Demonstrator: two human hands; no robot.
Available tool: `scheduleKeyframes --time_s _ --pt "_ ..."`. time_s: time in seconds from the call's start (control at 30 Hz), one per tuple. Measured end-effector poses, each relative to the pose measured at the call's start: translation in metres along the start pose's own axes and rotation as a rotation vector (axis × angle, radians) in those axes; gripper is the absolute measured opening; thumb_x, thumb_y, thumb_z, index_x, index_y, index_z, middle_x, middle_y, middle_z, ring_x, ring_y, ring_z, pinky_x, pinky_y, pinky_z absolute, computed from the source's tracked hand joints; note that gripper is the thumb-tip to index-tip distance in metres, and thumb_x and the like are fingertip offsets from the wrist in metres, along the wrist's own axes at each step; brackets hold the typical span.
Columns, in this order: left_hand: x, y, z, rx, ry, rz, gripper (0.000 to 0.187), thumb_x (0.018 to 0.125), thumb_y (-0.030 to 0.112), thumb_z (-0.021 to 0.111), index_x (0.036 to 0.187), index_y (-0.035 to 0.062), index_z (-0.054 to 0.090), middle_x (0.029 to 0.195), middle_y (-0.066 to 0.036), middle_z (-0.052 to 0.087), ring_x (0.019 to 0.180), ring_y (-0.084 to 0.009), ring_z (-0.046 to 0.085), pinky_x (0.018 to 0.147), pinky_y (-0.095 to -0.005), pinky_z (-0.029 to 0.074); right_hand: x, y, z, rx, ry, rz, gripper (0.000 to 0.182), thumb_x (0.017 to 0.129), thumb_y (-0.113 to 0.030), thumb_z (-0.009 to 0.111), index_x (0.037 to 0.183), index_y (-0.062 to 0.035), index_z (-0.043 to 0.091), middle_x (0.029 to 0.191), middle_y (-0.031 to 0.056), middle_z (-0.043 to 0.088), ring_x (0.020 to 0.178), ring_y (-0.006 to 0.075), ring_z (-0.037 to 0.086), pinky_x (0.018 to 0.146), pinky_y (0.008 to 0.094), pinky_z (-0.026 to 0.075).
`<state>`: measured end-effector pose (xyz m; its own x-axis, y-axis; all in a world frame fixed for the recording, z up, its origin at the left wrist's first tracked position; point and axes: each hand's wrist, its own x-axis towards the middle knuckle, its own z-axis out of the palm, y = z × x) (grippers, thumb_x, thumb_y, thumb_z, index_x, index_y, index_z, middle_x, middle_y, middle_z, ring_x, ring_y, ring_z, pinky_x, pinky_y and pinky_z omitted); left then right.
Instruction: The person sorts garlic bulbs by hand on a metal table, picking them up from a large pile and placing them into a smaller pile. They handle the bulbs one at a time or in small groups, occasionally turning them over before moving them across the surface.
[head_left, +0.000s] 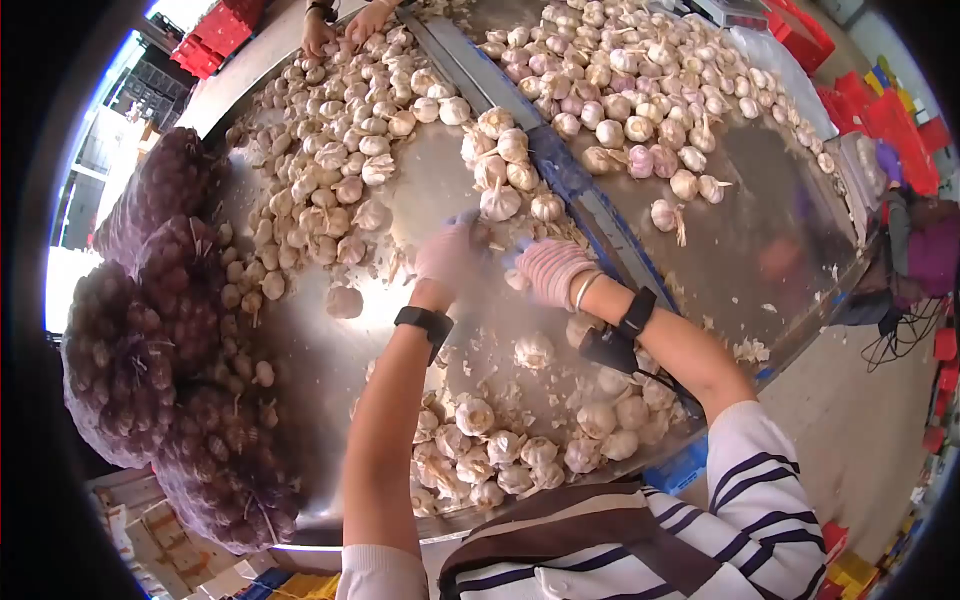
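Observation:
My left hand [450,256], in a pink glove, is smeared by motion over the middle of the metal table [320,375]. Close beside it, my right hand [556,272] wears a pink striped glove and has its fingers curled inward; what they grip is hidden. A pale garlic bulb [516,279] shows right at the right fingertips. Just beyond both hands, a garlic bulb [500,202] sits at the end of a cluster along the blue-edged divider [570,170]. A single garlic bulb [534,351] lies nearer my body, among loose skins.
Purple net sacks of garlic [130,350] are stacked on the left. Garlic piles cover the far left and the far right section [640,70]; more bulbs [475,416] line the near edge. Another person's hands [345,28] reach in at the top. A person in purple [925,245] is at right.

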<state>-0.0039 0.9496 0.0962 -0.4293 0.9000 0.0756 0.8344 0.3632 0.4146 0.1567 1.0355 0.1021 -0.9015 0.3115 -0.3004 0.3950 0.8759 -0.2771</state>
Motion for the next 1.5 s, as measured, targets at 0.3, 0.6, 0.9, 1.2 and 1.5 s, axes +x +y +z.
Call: scheduleKeyframes --time_s 0.3,0.6,0.9,1.2,1.5 --pt "-0.094 0.045 -0.029 -1.061 -0.169 -0.066 0.058 0.076 0.001 0.072 0.128 0.0021 0.045 0.109 -0.009 0.059 0.093 -0.0137 0.058 0.074 -0.0255 0.052 -0.073 0.014 0.022 2.657 -0.27 0.061 0.049 0.083 -0.049 0.061 0.1 -0.0032 0.062 0.093 0.0111 0.066 0.089 0.024 0.064 0.072 0.0394 0.055" --pt "-0.132 0.11 -0.044 -0.608 0.129 -0.028 0.063 0.072 0.008 0.076 0.128 0.0025 0.047 0.118 -0.014 0.05 0.1 -0.0239 0.055 0.088 -0.0339 0.047 -0.115 -0.05 0.039 3.027 -0.07 -0.283 0.057 0.085 -0.053 0.056 0.12 -0.0077 0.055 0.124 0.0107 0.055 0.112 0.027 0.054 0.094 0.0455 0.047" --pt "-0.099 0.069 -0.045 -0.394 0.147 0.066 0.057 0.072 0.016 0.077 0.123 0.0096 0.053 0.125 -0.018 0.047 0.119 -0.0321 0.044 0.099 -0.0411 0.041 -0.068 0.044 -0.031 2.311 0.62 -0.13 0.038 0.087 -0.045 0.056 0.098 -0.0088 0.055 0.096 0.0048 0.056 0.09 0.0222 0.056 0.078 0.0414 0.05" --pt "-0.035 -0.061 -0.011 0.038 -0.088 -0.34 0.045 0.075 0.021 0.072 0.115 0.0106 0.055 0.114 -0.022 0.052 0.1 -0.038 0.055 0.084 -0.0439 0.047 0.019 0.103 -0.079 0.432 0.672 0.21 0.032 0.08 -0.026 0.065 0.107 -0.009 0.064 0.096 0.0141 0.066 0.085 0.0286 0.063 0.081 0.0368 0.049" --pt "0.021 0.002 -0.008 -0.105 -0.171 -0.067 0.038 0.077 0.02 0.07 0.111 0.0128 0.054 0.109 -0.017 0.054 0.09 -0.0366 0.058 0.078 -0.044 0.048 0.078 0.034 -0.044 0.008 0.094 0.205 0.041 0.081 -0.026 0.058 0.119 -0.0117 0.053 0.113 0.0175 0.059 0.098 0.0358 0.061 0.083 0.0439 0.049"
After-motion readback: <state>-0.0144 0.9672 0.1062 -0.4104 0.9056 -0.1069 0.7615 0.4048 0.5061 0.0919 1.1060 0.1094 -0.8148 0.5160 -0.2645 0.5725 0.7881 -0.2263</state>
